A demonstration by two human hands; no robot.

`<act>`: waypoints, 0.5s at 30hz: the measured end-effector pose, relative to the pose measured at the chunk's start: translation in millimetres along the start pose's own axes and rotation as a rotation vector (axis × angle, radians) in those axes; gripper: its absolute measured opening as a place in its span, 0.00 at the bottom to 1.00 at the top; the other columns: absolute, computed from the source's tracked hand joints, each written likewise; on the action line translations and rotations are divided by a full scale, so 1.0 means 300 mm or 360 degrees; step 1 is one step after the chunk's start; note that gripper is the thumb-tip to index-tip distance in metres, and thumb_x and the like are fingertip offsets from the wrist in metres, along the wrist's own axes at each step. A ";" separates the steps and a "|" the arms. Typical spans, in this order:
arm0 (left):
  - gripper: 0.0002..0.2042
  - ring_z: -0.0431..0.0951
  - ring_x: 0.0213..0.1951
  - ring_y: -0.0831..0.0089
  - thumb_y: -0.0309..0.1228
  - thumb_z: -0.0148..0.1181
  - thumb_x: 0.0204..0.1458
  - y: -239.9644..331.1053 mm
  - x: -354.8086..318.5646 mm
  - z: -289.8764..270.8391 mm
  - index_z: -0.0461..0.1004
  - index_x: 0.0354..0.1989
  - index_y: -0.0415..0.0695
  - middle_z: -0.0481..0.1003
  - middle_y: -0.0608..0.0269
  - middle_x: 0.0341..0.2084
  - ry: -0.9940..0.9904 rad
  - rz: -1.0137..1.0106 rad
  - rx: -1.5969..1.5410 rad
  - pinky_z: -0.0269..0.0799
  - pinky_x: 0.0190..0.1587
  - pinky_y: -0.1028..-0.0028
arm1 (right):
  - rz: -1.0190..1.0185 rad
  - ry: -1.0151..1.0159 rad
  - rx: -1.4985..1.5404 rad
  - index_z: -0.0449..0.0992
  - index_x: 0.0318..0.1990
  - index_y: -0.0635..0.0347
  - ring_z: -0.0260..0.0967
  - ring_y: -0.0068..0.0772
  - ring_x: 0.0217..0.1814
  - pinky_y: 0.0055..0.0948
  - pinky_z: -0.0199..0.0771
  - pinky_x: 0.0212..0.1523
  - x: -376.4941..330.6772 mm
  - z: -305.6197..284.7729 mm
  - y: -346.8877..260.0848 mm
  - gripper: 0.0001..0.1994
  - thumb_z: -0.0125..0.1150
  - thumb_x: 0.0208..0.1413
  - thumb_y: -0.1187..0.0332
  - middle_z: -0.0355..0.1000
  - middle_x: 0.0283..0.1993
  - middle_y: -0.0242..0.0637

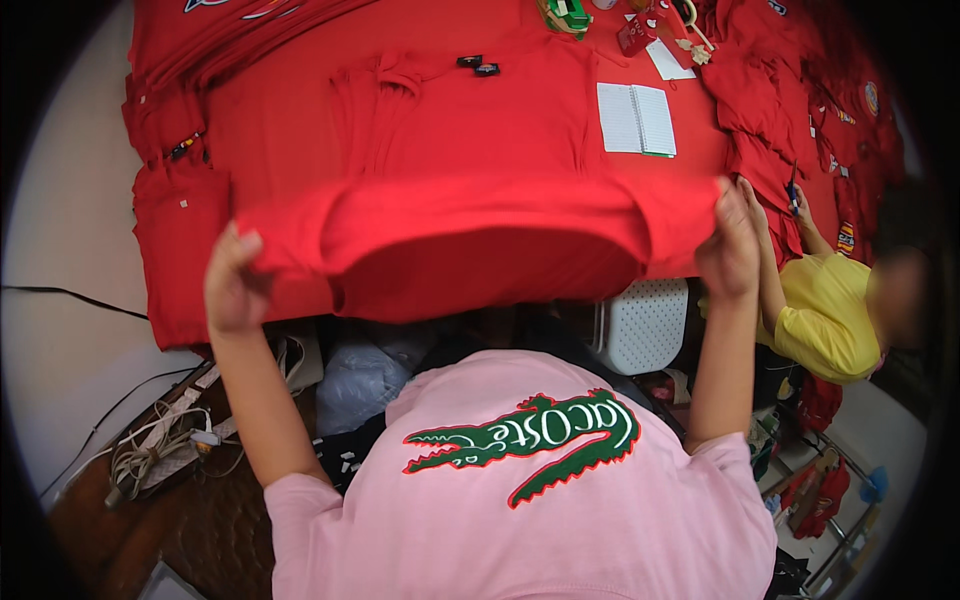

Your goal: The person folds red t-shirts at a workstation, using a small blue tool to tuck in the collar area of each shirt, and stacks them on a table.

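Note:
A red shirt (490,205) is stretched sideways between my two hands above the table's near edge. It is slightly blurred, and a wide curved edge hangs along its front. My left hand (238,280) grips one end, fingers curled over the cloth. At the opposite end, my right hand (732,245) pinches the fabric. Just beyond, more red garments (480,120) lie flat on the table, with small black labels (480,66) near their top.
An open spiral notebook (637,119) lies on the red-covered table (270,125). Folded red garments (182,235) stack at the left edge. At right, a person in a yellow shirt (832,315) handles red cloth with a dark blue tool. A white perforated stool (648,325) and cables (165,445) sit below.

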State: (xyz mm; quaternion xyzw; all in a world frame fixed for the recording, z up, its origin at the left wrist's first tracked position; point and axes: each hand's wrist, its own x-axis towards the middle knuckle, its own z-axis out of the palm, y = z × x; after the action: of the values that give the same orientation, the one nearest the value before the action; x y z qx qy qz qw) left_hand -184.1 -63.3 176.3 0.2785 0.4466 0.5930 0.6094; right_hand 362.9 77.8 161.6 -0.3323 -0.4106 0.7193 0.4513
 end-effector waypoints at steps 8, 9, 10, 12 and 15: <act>0.27 0.74 0.63 0.52 0.47 0.51 0.69 0.189 0.692 0.131 0.64 0.66 0.39 0.74 0.50 0.60 0.0063 0.0288 0.0447 0.68 0.66 0.53 | -0.0313 0.0060 -0.0390 0.70 0.65 0.62 0.71 0.28 0.64 0.33 0.71 0.59 0.674 0.099 -0.090 0.19 0.53 0.73 0.63 0.73 0.63 0.34; 0.32 0.74 0.63 0.54 0.54 0.49 0.67 0.181 0.729 0.072 0.61 0.68 0.40 0.73 0.48 0.61 0.0080 0.0168 0.0647 0.68 0.65 0.55 | -0.0283 0.0047 -0.0425 0.70 0.64 0.62 0.71 0.30 0.66 0.34 0.72 0.60 0.722 0.145 -0.059 0.19 0.53 0.73 0.62 0.73 0.64 0.35; 0.34 0.76 0.62 0.57 0.58 0.48 0.66 0.139 0.748 0.067 0.63 0.68 0.41 0.73 0.48 0.62 0.0220 0.0107 0.0898 0.70 0.62 0.59 | -0.0324 0.0003 -0.0708 0.71 0.64 0.60 0.69 0.33 0.69 0.33 0.71 0.60 0.733 0.093 -0.013 0.20 0.55 0.71 0.59 0.71 0.67 0.37; 0.30 0.79 0.53 0.69 0.48 0.60 0.64 0.013 0.738 -0.037 0.64 0.67 0.41 0.76 0.54 0.58 0.0539 0.0225 0.1431 0.72 0.56 0.68 | -0.0172 0.0176 -0.1227 0.72 0.63 0.59 0.71 0.30 0.66 0.31 0.71 0.57 0.677 0.087 0.068 0.21 0.55 0.70 0.56 0.71 0.66 0.36; 0.20 0.77 0.47 0.79 0.36 0.65 0.62 -0.225 0.579 -0.295 0.73 0.59 0.40 0.81 0.64 0.45 0.0464 0.0440 0.1293 0.71 0.47 0.77 | -0.0196 0.0195 -0.1345 0.73 0.61 0.63 0.72 0.27 0.58 0.28 0.74 0.57 0.514 -0.090 0.271 0.19 0.64 0.65 0.68 0.75 0.58 0.35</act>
State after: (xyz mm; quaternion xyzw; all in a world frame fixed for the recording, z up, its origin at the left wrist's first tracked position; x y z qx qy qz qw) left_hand -247.2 79.1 41.1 0.4657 0.6828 0.4784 0.2965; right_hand 297.9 207.1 60.8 -0.5049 -0.6606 0.4385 0.3412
